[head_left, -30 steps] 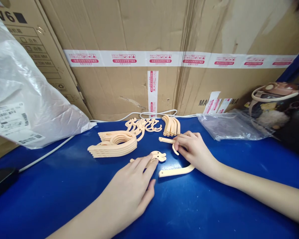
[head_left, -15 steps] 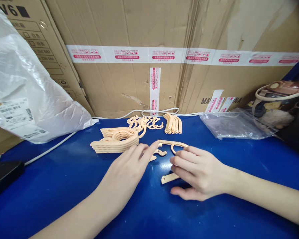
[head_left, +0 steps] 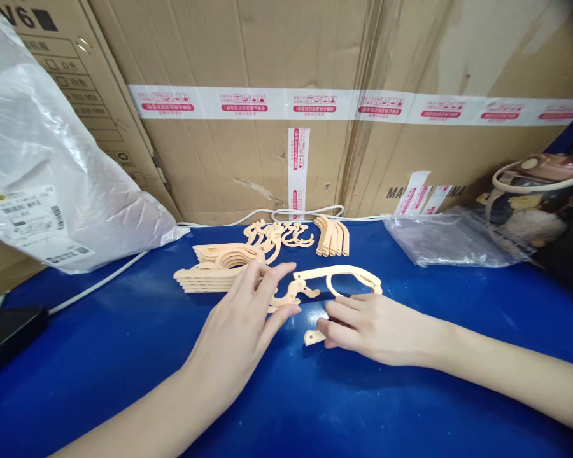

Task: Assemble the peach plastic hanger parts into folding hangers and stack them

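My left hand [head_left: 241, 331] pinches a small peach hook piece [head_left: 300, 292] between thumb and fingers, just above the blue table [head_left: 124, 356]. My right hand [head_left: 377, 327] lies closed over a curved peach hanger arm [head_left: 344, 273]; the arm's arch shows beyond my fingers and one end pokes out by my thumb. The hook piece meets the arm's left end. Behind my left hand sit a stack of hanger arms [head_left: 210, 275], a pile of hooks [head_left: 277, 235] and a small stack of curved pieces [head_left: 333, 236].
Large cardboard boxes [head_left: 291, 165] wall off the back of the table. A white plastic bag [head_left: 42, 172] leans at the left, with a white cable [head_left: 100, 283] and a black object [head_left: 4, 334] below it. A clear bag [head_left: 444, 240] and a lidded cup [head_left: 535, 197] sit at right.
My left hand moved forward and closed on the hook piece. My right hand drew back toward me along the curved arm, which swung so that its arch now lies beyond my fingers.
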`<act>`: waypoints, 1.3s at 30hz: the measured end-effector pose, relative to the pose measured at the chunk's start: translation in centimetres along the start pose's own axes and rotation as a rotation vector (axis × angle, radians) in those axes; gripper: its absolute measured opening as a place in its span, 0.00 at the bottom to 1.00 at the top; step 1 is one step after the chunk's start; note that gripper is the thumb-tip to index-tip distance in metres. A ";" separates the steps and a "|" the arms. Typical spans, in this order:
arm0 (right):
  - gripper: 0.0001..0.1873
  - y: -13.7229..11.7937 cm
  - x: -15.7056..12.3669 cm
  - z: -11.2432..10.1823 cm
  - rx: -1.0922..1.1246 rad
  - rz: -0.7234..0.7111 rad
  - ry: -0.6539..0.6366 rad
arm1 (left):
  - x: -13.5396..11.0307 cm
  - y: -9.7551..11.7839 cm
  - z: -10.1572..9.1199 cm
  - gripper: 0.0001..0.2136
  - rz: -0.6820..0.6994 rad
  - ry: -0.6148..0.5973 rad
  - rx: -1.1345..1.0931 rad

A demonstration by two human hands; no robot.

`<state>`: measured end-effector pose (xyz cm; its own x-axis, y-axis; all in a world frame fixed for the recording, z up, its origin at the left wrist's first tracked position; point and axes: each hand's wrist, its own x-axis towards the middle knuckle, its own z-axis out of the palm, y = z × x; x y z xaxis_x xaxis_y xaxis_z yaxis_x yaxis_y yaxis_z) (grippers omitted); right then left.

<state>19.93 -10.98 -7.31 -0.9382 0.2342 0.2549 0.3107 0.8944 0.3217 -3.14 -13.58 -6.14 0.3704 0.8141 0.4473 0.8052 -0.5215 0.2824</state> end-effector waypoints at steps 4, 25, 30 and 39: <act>0.14 0.0 -0.2 0.2 0.001 0.043 0.042 | 0.0 0.2 -0.3 0.07 0.013 -0.048 0.007; 0.17 -0.1 -0.2 -0.1 0.151 0.183 0.228 | -0.3 0.7 -0.2 0.11 0.257 -0.280 0.041; 0.17 0.0 -0.2 0.0 0.216 0.215 0.207 | -0.1 0.4 0.3 0.15 0.334 -0.194 0.254; 0.16 -0.2 0.1 -0.5 0.365 0.262 0.152 | -0.1 0.1 0.2 0.20 0.495 -0.047 0.478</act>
<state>19.90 -11.29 -6.92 -0.7940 0.4359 0.4237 0.4346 0.8944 -0.1058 -2.99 -13.70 -6.37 0.7579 0.5250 0.3873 0.6481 -0.6735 -0.3554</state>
